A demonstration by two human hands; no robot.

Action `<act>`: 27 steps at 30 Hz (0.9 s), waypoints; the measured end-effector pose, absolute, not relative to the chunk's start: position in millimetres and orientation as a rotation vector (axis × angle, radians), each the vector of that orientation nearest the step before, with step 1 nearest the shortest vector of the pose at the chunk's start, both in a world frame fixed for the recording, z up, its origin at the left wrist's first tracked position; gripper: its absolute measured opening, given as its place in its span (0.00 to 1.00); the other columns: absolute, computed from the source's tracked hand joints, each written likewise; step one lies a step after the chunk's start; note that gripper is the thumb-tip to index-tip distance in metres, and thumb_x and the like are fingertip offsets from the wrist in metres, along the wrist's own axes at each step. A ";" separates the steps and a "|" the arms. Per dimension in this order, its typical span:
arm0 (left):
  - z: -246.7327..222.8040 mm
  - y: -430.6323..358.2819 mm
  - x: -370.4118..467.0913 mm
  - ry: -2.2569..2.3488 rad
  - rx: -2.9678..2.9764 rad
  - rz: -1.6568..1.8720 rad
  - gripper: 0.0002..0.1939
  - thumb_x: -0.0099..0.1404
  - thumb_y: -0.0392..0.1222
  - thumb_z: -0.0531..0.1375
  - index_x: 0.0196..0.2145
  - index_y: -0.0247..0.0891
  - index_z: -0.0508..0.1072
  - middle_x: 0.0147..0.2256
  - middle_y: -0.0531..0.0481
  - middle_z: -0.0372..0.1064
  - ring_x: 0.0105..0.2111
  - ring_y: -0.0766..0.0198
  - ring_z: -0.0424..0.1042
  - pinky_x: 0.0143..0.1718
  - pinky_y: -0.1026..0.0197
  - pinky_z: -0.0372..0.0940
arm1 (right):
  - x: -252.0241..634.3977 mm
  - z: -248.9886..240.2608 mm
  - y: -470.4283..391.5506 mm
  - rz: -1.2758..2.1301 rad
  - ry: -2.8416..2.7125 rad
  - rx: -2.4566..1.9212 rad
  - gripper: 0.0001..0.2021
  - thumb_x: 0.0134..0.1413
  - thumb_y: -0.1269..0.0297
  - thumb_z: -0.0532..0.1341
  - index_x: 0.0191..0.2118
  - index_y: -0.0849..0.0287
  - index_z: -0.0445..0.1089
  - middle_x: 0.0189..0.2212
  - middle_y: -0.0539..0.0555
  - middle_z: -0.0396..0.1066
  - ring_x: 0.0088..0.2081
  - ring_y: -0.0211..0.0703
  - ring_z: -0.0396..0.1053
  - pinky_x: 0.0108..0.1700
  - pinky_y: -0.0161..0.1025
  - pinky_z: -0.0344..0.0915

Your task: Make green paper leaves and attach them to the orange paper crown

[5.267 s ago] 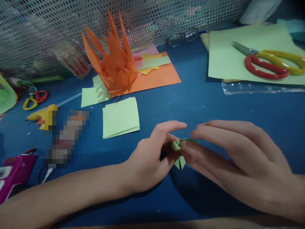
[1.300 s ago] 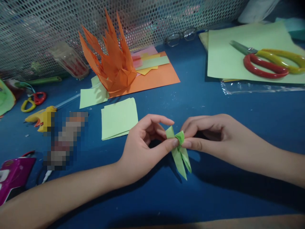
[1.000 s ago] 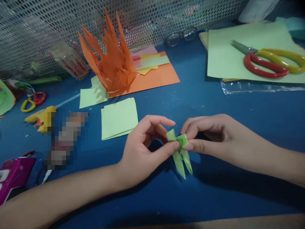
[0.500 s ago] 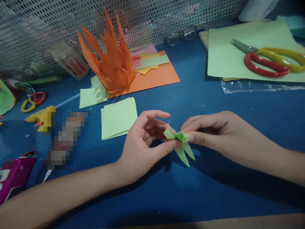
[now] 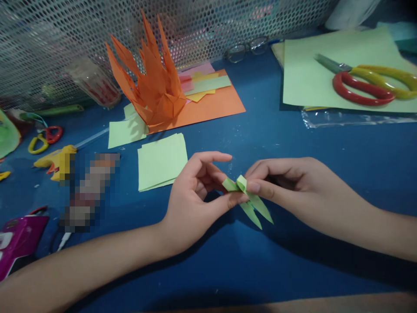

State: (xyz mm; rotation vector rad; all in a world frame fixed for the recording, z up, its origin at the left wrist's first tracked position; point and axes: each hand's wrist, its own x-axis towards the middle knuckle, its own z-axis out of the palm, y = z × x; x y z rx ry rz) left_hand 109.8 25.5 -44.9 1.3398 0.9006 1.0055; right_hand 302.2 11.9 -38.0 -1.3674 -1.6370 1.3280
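A small folded green paper piece [image 5: 257, 206], with two pointed tips hanging down to the right, is held between both hands above the blue table. My left hand [image 5: 198, 198] pinches its left part between thumb and fingers, index finger raised above. From the right, my right hand [image 5: 289, 182] grips the upper fold with thumb and fingers. Behind my left hand lies a stack of light green paper squares [image 5: 161, 163]. An orange folded paper model [image 5: 159, 87] with tall points stands farther back.
Red-and-yellow scissors [image 5: 365, 84] rest on green sheets [image 5: 302, 65] at the back right. Glasses [image 5: 246, 48] lie by the mesh panel [image 5: 208, 26]. At left are a yellow glue gun [image 5: 60, 161], small scissors [image 5: 45, 138], a jar [image 5: 94, 82] and a purple object [image 5: 21, 239].
The folded green piece has turned slightly, its two tips now farther right and more spread. My right hand has shifted slightly down and left at the fingertips, still gripping the paper.
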 end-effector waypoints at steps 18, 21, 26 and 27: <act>-42.2 25.5 111.8 0.807 1.162 0.789 0.22 0.44 0.30 0.77 0.34 0.39 0.73 0.29 0.57 0.75 0.30 0.68 0.76 0.33 0.69 0.72 | 297.1 -35.5 2.6 1.177 -1.653 -1.331 0.14 0.58 0.53 0.64 0.27 0.54 0.68 0.20 0.46 0.67 0.22 0.35 0.61 0.22 0.33 0.54; -41.3 25.4 112.3 0.832 1.130 0.762 0.19 0.45 0.31 0.76 0.31 0.38 0.71 0.26 0.57 0.74 0.27 0.69 0.75 0.32 0.69 0.72 | 297.8 -35.0 3.6 1.188 -1.631 -1.322 0.12 0.57 0.54 0.65 0.27 0.54 0.70 0.21 0.46 0.69 0.23 0.36 0.63 0.23 0.33 0.56; -42.8 28.6 112.3 0.879 1.066 0.827 0.20 0.46 0.27 0.75 0.32 0.37 0.71 0.28 0.58 0.75 0.29 0.71 0.76 0.34 0.72 0.72 | 301.5 -36.0 11.0 1.317 -1.564 -1.334 0.09 0.53 0.53 0.68 0.32 0.51 0.78 0.28 0.48 0.76 0.29 0.39 0.70 0.29 0.33 0.64; -43.4 29.8 112.1 0.887 1.063 0.846 0.20 0.46 0.27 0.75 0.32 0.38 0.71 0.28 0.57 0.76 0.30 0.71 0.76 0.35 0.72 0.72 | 302.4 -36.4 12.5 1.336 -1.547 -1.345 0.09 0.52 0.52 0.69 0.32 0.51 0.78 0.29 0.49 0.77 0.29 0.39 0.71 0.30 0.34 0.65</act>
